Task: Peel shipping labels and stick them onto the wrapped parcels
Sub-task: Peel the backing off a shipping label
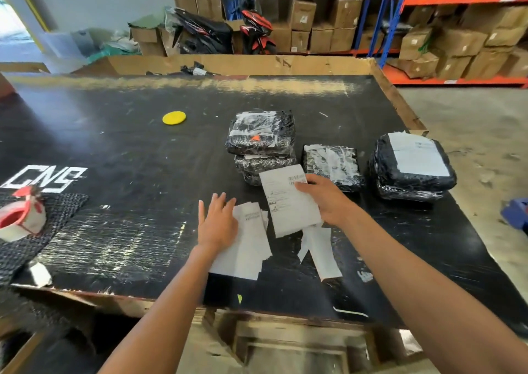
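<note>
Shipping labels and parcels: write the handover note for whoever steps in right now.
Left hand: flat on the label stack at the near table edge, gripping nothing.
Right hand: holds one label sheet lifted above the table.
Parcels: left stack, middle parcel, right stack.
Done: the top parcel of the right stack carries a white label; backing strips lie discarded.
Left: peel and stick the held sheet, then work through the stack.
</note>
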The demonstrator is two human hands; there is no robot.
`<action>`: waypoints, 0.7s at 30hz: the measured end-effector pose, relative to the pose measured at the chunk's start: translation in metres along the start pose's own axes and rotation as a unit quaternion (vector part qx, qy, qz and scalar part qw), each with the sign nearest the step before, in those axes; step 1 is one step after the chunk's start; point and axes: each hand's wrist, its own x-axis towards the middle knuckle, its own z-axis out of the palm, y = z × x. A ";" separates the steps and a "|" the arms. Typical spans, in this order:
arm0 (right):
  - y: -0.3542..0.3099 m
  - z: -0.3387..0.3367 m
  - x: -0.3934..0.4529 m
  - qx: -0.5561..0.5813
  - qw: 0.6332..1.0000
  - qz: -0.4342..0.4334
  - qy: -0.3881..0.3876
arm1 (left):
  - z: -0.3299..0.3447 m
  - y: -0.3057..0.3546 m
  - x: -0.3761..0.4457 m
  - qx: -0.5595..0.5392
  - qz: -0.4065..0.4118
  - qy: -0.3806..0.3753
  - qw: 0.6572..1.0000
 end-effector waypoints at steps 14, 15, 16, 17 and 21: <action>-0.006 -0.097 -0.033 0.008 0.996 -0.072 0.056 | -0.027 0.182 -0.003 -0.656 -0.061 -0.144 0.739; -0.007 -0.103 -0.035 0.019 0.997 -0.059 0.040 | -0.028 0.189 0.001 -0.686 -0.085 -0.118 0.713; -0.008 -0.109 -0.037 0.036 0.998 -0.044 0.017 | -0.030 0.196 0.004 -0.716 -0.109 -0.094 0.683; -0.007 -0.114 -0.039 0.048 0.998 -0.034 -0.006 | -0.033 0.202 0.006 -0.743 -0.127 -0.075 0.653; -0.008 -0.119 -0.043 0.082 0.994 -0.058 -0.051 | -0.045 0.224 0.010 -0.775 -0.143 -0.020 0.615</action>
